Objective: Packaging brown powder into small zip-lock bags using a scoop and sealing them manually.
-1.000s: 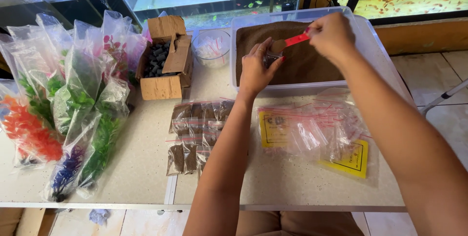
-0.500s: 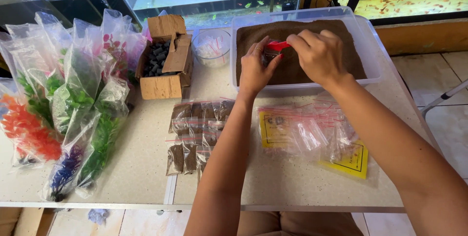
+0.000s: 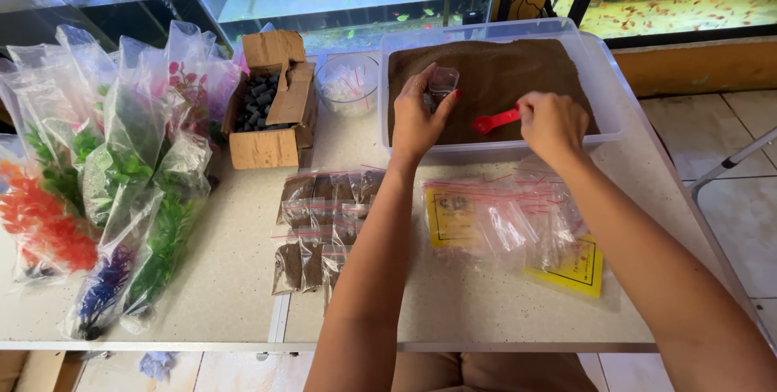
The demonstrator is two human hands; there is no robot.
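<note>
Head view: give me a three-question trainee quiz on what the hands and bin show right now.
1. True or false: the right hand holds the red scoop.
2. What does the left hand hold? A) a small clear bag B) the cardboard box C) a plastic plant
3. What fills the clear plastic bin?

Key: 1 true. 2 A. 3 brown powdery material.

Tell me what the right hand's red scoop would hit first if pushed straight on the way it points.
The red scoop in the right hand points left, toward the small clear bag held by the left hand. Probably the bag or those fingers; depth is unclear.
</note>
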